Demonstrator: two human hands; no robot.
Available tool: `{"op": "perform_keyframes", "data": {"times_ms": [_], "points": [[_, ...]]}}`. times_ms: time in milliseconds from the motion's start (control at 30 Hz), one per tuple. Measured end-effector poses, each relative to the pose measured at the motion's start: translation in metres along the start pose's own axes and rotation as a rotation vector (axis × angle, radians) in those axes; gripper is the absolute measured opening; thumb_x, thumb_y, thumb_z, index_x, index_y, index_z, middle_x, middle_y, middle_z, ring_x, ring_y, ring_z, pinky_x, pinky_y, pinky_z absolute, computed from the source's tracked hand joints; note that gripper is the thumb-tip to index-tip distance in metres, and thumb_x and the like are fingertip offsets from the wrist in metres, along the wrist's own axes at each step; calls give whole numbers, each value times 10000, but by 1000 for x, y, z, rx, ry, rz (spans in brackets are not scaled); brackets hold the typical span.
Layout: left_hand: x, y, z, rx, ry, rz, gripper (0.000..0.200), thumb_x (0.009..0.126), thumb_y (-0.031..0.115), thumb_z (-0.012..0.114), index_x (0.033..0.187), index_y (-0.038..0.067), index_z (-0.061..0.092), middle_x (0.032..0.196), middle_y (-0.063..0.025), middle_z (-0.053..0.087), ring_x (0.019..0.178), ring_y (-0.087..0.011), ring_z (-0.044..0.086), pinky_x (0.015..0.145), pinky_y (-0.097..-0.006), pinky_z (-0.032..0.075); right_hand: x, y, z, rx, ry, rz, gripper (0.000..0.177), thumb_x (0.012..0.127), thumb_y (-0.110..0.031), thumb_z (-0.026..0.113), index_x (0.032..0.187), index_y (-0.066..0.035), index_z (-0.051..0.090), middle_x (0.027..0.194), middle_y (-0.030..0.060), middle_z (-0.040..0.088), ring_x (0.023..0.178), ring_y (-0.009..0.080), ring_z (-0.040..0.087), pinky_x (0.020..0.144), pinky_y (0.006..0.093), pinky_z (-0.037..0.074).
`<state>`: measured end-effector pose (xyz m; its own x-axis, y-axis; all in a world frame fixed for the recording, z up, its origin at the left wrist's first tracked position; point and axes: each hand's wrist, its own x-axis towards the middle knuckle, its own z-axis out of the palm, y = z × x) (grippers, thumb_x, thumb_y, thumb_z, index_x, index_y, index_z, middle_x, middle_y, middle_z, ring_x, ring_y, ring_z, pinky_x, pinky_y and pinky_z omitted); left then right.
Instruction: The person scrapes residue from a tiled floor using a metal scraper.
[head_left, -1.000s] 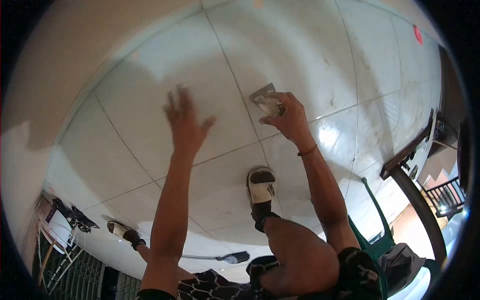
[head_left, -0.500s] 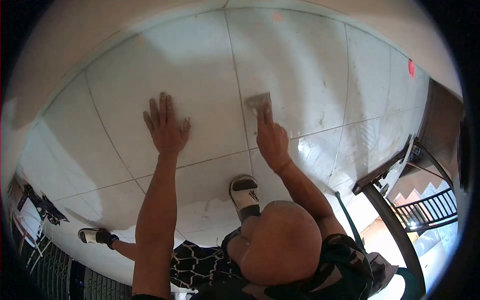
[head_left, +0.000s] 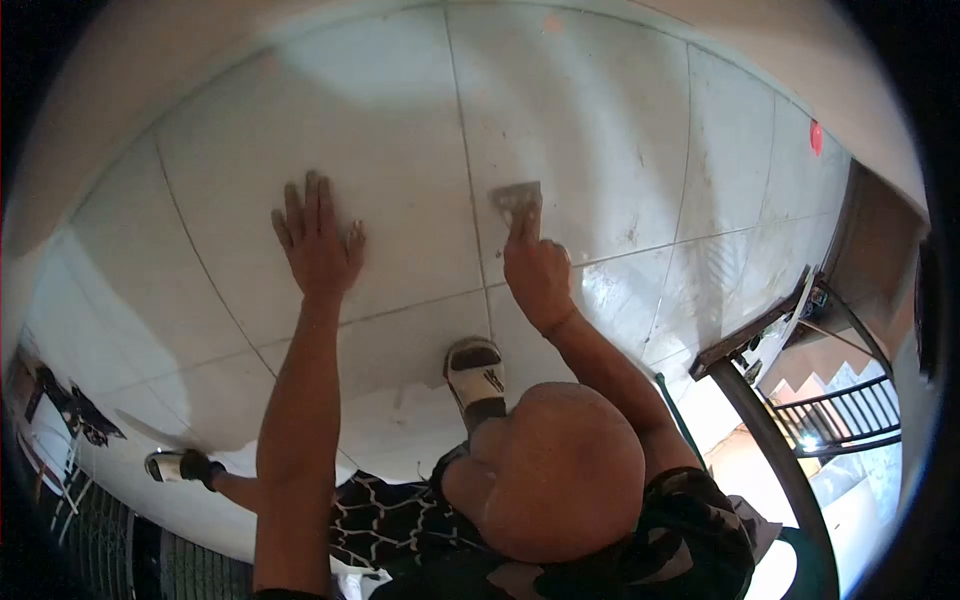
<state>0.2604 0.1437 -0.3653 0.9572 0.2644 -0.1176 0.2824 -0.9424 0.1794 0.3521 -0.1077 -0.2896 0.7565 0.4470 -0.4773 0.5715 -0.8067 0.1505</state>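
My left hand (head_left: 322,240) lies on the pale tiled floor (head_left: 400,130) with its fingers spread, nothing held in it. To its right, my right hand (head_left: 538,265) grips a flat metal scraper (head_left: 516,194), two fingers stretched along the blade. The scraper's wide edge rests against the tile just right of a long grout line. Small dark specks show on the tile around the blade. The scraper's handle is hidden inside my hand.
My bare knee (head_left: 565,470) and a sandalled foot (head_left: 474,372) are below my hands. At the right stand a dark curved rail (head_left: 775,440) and a black railing (head_left: 840,415). A red object (head_left: 816,138) lies near the wall.
The whole view has shifted slightly. My left hand appears a little further up and left. The scraper is still in my right hand, and its blade looks flatter and more visible.
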Motion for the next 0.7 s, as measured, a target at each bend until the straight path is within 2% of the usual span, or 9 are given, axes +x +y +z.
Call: {"op": "perform_keyframes", "data": {"times_ms": [100, 167, 233, 367, 433, 533, 567, 667, 700], "points": [[0, 0, -3, 0, -7, -1, 629, 886, 441, 358, 1415, 135, 207, 1478, -31, 178, 1364, -290, 128, 1089, -512, 81, 42, -4, -23, -2, -80, 6, 289, 775, -91, 536, 989, 98, 578, 1172, 317, 490, 605, 220, 653, 490, 310, 519], [0, -2, -3, 0, 14, 8, 630, 882, 433, 363, 1413, 130, 210, 1479, -33, 178, 1363, -291, 130, 1087, -514, 84, 25, -3, -23, 131, -61, -48, 305, 771, -93, 539, 986, 116, 592, 1124, 309, 525, 601, 220, 653, 491, 309, 522], [-2, 0, -2, -10, 28, 0, 631, 879, 425, 369, 1412, 125, 214, 1479, -34, 178, 1363, -293, 133, 1085, -516, 87, 8, -6, -17, -49, 48, -9, 371, 772, -100, 537, 1067, 126, 551, 1115, 305, 532, 587, 237, 648, 500, 318, 524], [-1, 2, -5, -13, 14, 0, 640, 867, 414, 384, 1405, 103, 231, 1476, -51, 186, 1362, -302, 133, 1081, -524, 97, 54, -4, -22, -6, 171, -30, 411, 785, -100, 515, 1122, 133, 504, 1114, 335, 513, 592, 248, 647, 511, 334, 526], [-3, -1, -6, 7, 10, -3, 640, 865, 410, 386, 1402, 96, 236, 1474, -58, 190, 1361, -306, 134, 1079, -527, 100, 59, 10, -31, 117, -41, -15, 458, 791, -103, 496, 1209, 80, 453, 1234, 310, 447, 600, 260, 647, 518, 342, 530], [-2, 1, -6, -6, 25, -6, 630, 869, 404, 382, 1399, 95, 242, 1476, -61, 183, 1363, -309, 126, 1082, -524, 91, 43, 53, -29, 193, 80, -8, 482, 785, -82, 479, 1259, -5, 433, 1287, 218, 447, 597, 272, 643, 527, 364, 531], [-5, 1, -7, 9, -24, -12, 630, 869, 398, 385, 1402, 97, 234, 1477, -58, 178, 1364, -306, 119, 1085, -518, 83, 46, 66, -20, 179, 146, 128, 530, 769, -54, 481, 1292, -101, 410, 1328, 124, 436, 608, 296, 639, 534, 380, 531], [-1, 3, -9, 4, -47, -31, 636, 857, 395, 409, 1399, 109, 240, 1475, -43, 180, 1364, -299, 119, 1090, -518, 84, 73, 111, -16, 124, 151, 103, 588, 751, -28, 481, 1312, -166, 377, 1344, 74, 424, 648, 307, 639, 554, 392, 537], [-1, 3, -9, -20, -42, -39, 641, 845, 398, 429, 1394, 119, 253, 1472, -31, 188, 1362, -295, 124, 1090, -523, 94, 85, 129, -15, 118, 146, 69, 630, 741, -16, 487, 1320, -235, 370, 1326, 51, 449, 695, 304, 640, 585, 386, 540]]}}
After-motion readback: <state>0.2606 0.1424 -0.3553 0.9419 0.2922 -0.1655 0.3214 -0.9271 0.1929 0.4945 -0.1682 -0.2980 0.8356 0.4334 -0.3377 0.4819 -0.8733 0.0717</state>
